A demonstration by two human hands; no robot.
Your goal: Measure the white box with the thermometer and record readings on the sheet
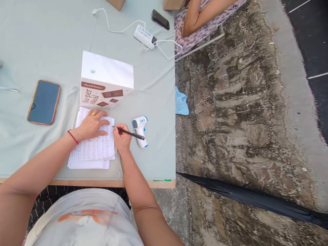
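On the table's cloth, my left hand (90, 125) lies flat, pinning the papers (94, 147); my right hand (122, 137) pinches a pen (128, 132). The thermometer (140, 130) just beside could get knocked.

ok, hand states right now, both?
Left hand: open, flat on the paper sheets.
Right hand: closed on the pen, tip at the sheets.
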